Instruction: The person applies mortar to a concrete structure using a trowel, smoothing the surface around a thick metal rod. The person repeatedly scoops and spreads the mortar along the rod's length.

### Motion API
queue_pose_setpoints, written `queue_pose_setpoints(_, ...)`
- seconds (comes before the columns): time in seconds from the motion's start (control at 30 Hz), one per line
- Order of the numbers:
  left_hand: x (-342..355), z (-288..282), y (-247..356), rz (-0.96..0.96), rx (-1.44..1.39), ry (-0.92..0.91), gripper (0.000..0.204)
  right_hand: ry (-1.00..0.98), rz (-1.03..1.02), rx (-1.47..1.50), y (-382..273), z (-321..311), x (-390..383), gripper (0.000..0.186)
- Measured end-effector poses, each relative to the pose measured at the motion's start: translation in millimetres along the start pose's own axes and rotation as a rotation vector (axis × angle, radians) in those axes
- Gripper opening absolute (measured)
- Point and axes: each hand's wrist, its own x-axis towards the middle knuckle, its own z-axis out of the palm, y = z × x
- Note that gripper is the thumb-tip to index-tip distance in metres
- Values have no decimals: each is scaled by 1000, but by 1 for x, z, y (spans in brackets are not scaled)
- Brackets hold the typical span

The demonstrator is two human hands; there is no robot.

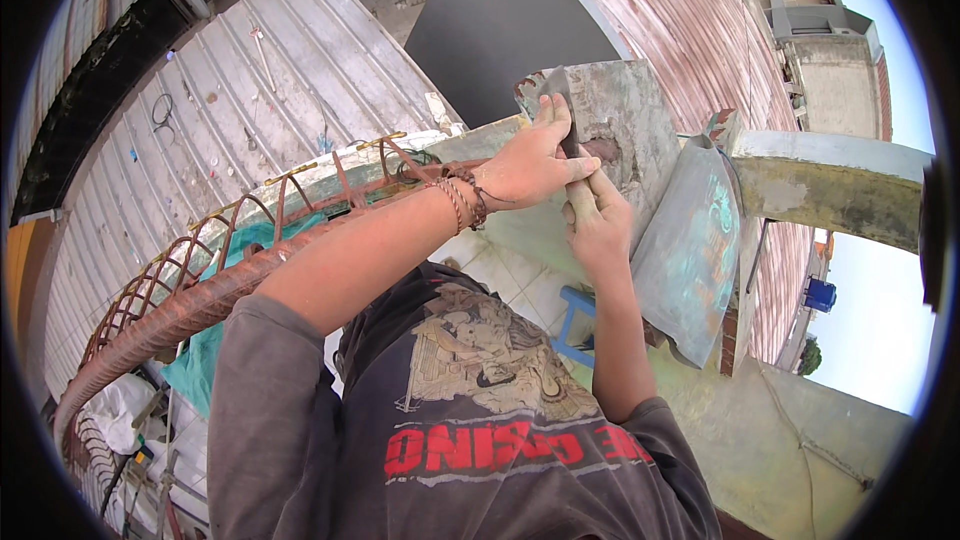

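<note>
My two hands meet at the left side of a weathered concrete post top [640, 110]. Between them stands a dark grey flat strip [570, 120], its kind not clear. My left hand [530, 162], with bracelets at the wrist, presses the strip with its fingers and reaches its thumb across toward the other hand. Just below, my right hand [600, 225] is closed round the strip's lower end, which the fingers mostly hide. A rough broken patch [603, 150] shows in the concrete beside the fingertips. Right of the post hangs a bent grey sheet [690, 250] with turquoise stains.
A curved rusty metal railing [220, 285] runs along the left under my left arm, with green netting [200, 360] behind it. Beyond lies a corrugated roof [250, 80] well below. A blue stool [575, 325] stands on the tiled floor. A concrete beam [830, 185] extends right.
</note>
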Motion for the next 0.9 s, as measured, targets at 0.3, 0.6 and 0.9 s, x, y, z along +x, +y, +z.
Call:
queue_pose_setpoints(0.3,7,5,-13,119,171,101,105,-62,57,223,-5,0,3,37)
queue_pose_setpoints(0.6,6,3,-9,109,211,90,104,-42,2,179,7,3,9,38)
queue_pose_setpoints(0.9,2,-8,-6,90,251,39,103,-27,40,167,5,12,6,41)
